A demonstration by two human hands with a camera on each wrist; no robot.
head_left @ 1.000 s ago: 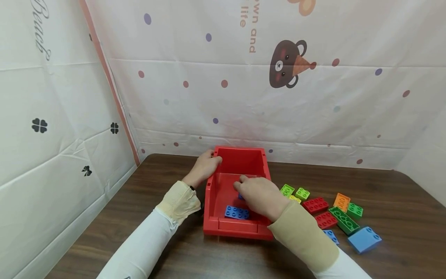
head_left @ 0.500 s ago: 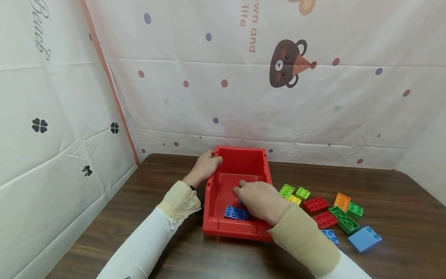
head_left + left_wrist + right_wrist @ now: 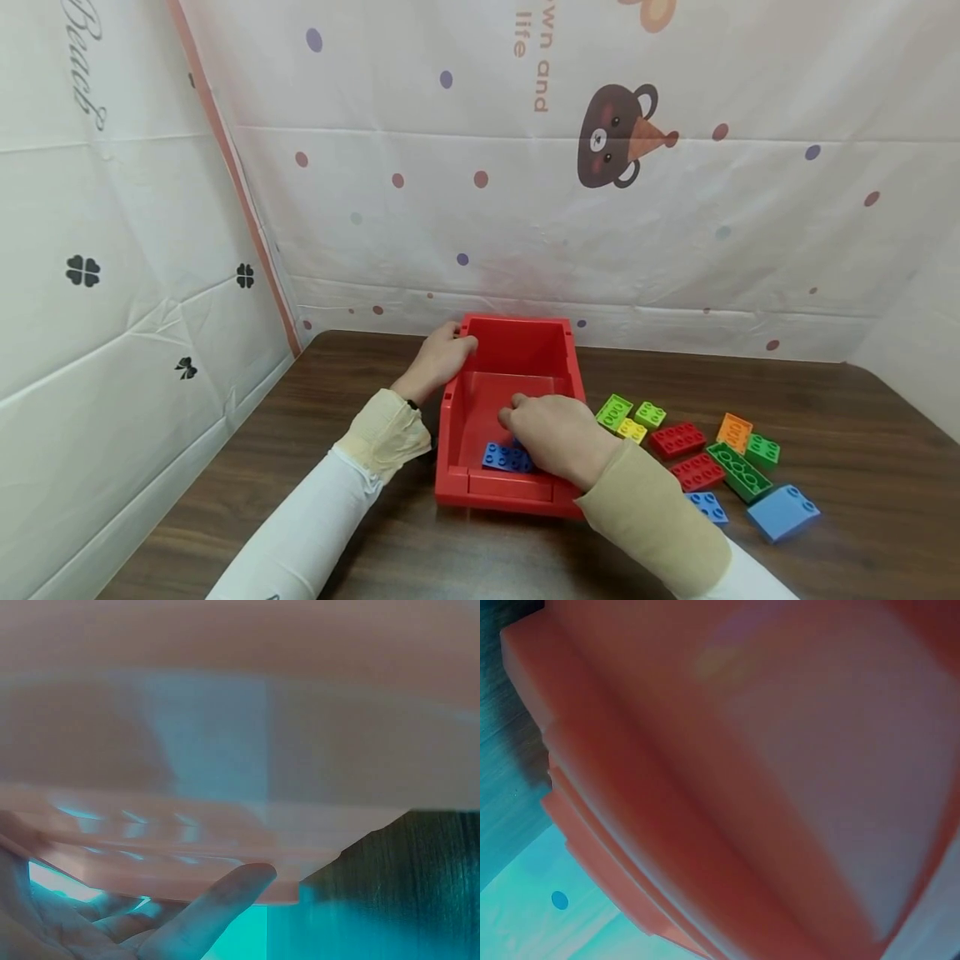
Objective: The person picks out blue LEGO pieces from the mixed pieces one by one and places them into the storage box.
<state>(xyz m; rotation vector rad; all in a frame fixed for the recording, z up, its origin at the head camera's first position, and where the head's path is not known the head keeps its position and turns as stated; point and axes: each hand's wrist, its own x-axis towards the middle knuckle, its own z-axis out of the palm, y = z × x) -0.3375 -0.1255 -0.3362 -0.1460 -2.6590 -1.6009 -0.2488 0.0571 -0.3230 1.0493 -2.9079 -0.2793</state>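
Observation:
In the head view a red plastic bin [image 3: 495,492] stands on the table. My left hand [image 3: 437,360] grips its left wall near the back, thumb over the rim; the left wrist view shows the thumb [image 3: 217,911] against the wall. Inside the bin, my right hand [image 3: 551,429] reaches down with curled fingers over a second blue piece, of which only a sliver shows; it seems to be pinched. Just in front of it, a blue toy building brick [image 3: 504,457] lies studs up on the bin floor. The right wrist view holds mostly blurred red bin wall [image 3: 667,825].
Right of the bin several loose bricks lie on the brown table [image 3: 840,417]: red [image 3: 677,440], dark green [image 3: 738,472], orange [image 3: 734,432], yellow [image 3: 632,431], lime [image 3: 649,415] and light blue [image 3: 783,512]. A printed white cloth [image 3: 360,250] hangs behind the table.
My right hand has shifted slightly toward the bin's front, and the blue sliver beneath it has come closer to the lying blue brick. The left hand and the bin stay in place.

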